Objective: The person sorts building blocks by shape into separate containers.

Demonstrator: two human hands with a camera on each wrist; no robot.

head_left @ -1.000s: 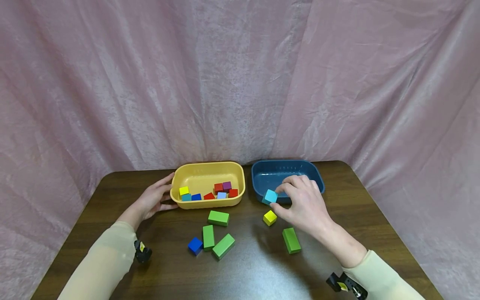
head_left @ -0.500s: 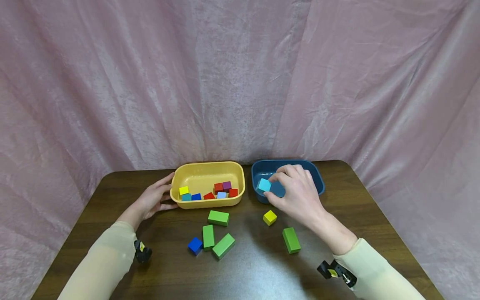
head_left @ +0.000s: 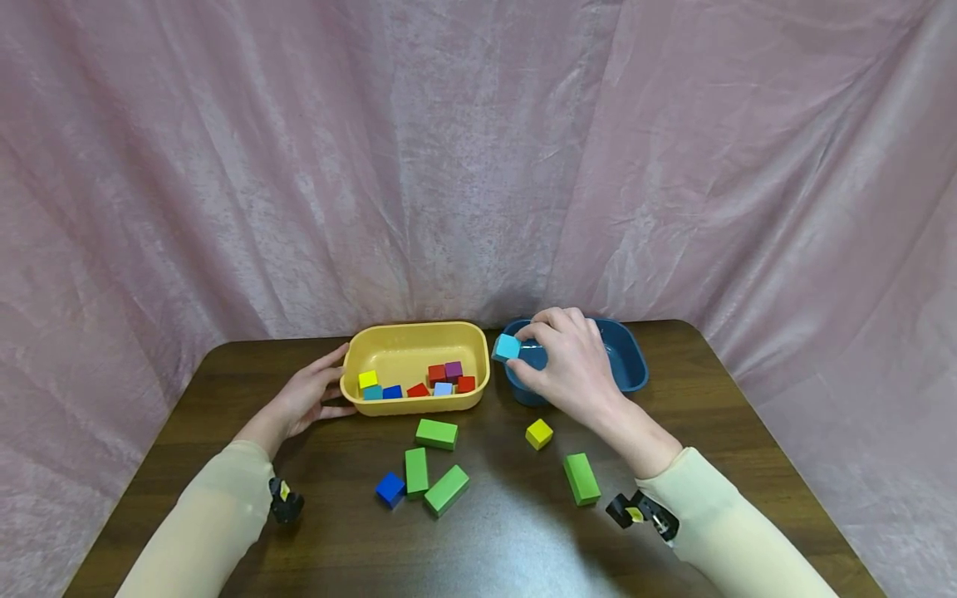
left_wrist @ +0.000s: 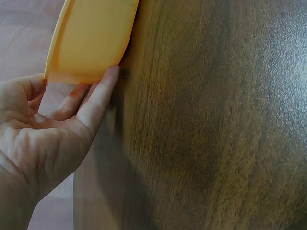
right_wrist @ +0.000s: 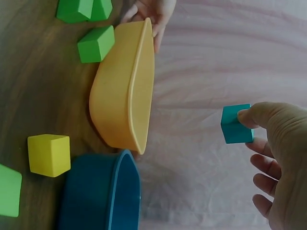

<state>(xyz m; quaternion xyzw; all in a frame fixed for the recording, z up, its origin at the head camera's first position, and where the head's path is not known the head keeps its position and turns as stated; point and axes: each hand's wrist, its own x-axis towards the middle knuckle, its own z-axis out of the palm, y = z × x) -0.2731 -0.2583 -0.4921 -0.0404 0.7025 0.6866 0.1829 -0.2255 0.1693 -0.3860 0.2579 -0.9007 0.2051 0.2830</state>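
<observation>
My right hand point(head_left: 570, 361) pinches a light blue cube point(head_left: 507, 348) between thumb and fingers. In the head view the cube overlaps the left rim of the dark blue plastic container point(head_left: 628, 357), beside the yellow container point(head_left: 411, 342); the right wrist view shows it raised above both rims. My left hand point(head_left: 305, 399) holds the left end of the yellow container, thumb and fingers spread round its wall point(left_wrist: 91, 48). Inside lie several small cubes, among them a yellow cube point(head_left: 368, 379), a purple cube point(head_left: 453, 371) and red ones. The right hand hides part of the dark blue container.
On the brown table point(head_left: 493, 540), several green blocks point(head_left: 447, 490) lie in front of the yellow container, with a blue cube point(head_left: 390, 490) beside them. A yellow cube point(head_left: 539, 433) and another green block point(head_left: 581, 479) lie nearer the right forearm. A pink curtain point(head_left: 478, 166) hangs behind.
My right hand has carried the light blue cube up and to the left, from the dark blue container's front wall to its left rim, near the yellow container. The left hand has stayed put.
</observation>
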